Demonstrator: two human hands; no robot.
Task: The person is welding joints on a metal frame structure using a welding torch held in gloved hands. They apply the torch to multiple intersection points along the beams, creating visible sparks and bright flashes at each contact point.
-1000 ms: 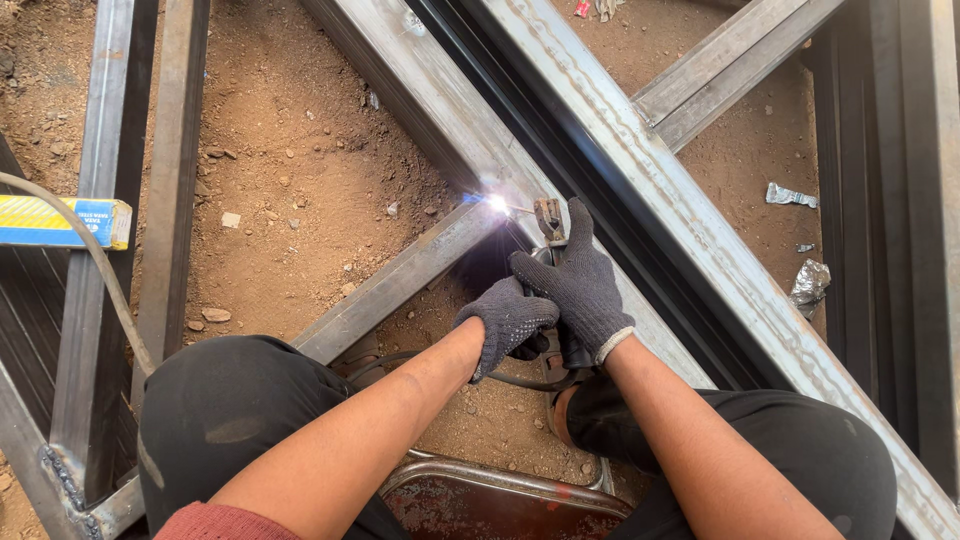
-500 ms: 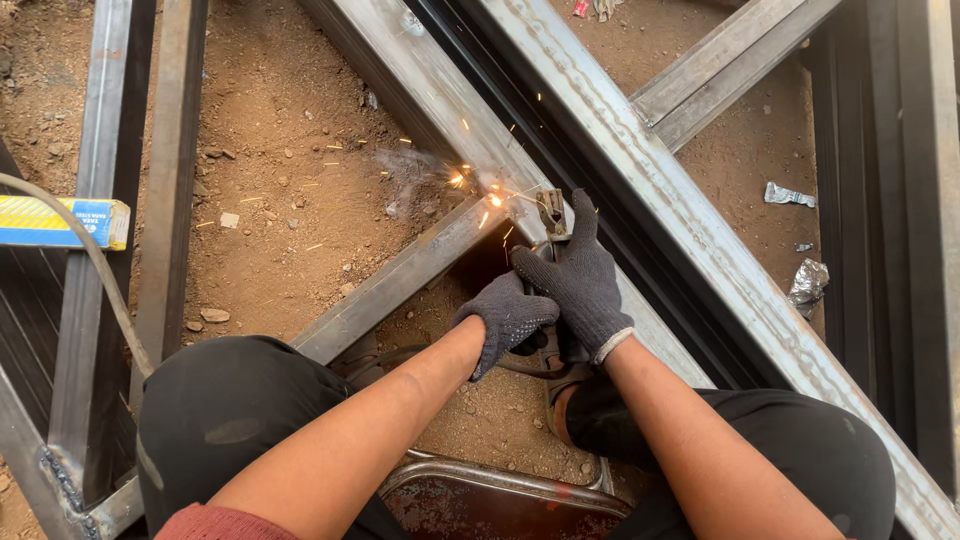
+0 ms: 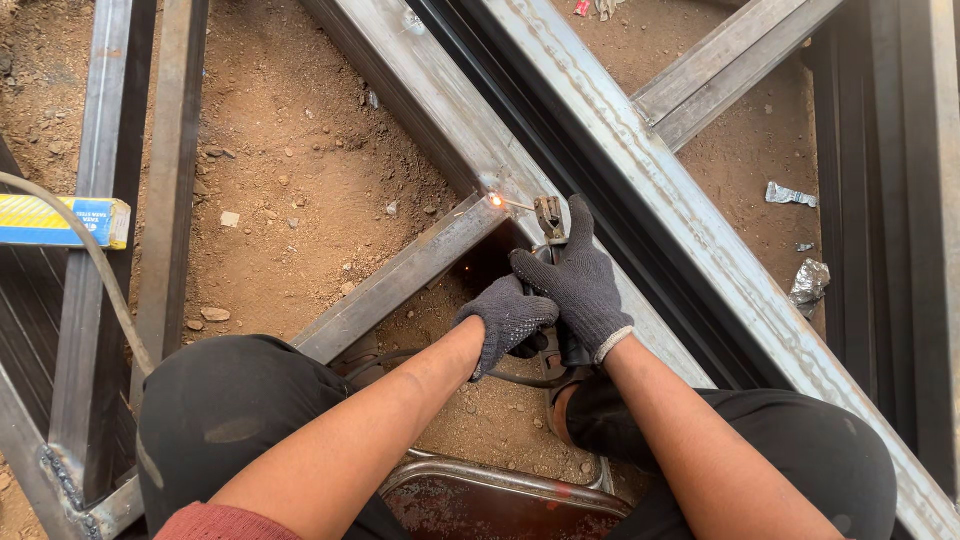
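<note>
Both hands wear dark knitted gloves and close together on a welding electrode holder (image 3: 549, 216). My right hand (image 3: 580, 282) wraps the holder's handle from above. My left hand (image 3: 505, 318) cups it from below and steadies it. A thin welding rod (image 3: 515, 205) sticks out to the left, and its tip glows orange at the joint (image 3: 493, 200). There a short steel tube (image 3: 400, 282) meets a long diagonal steel tube (image 3: 452, 110).
The steel frame lies on reddish dirt with small stones. A second long beam (image 3: 690, 240) runs parallel on the right. More tubes (image 3: 130, 200) stand at the left, with a yellow box (image 3: 62, 221) and a grey cable (image 3: 105, 290). Foil scraps (image 3: 808, 285) lie at right.
The bright arc and flying sparks have died down to a small orange glow at the rod tip. Both hands have stayed in place on the holder.
</note>
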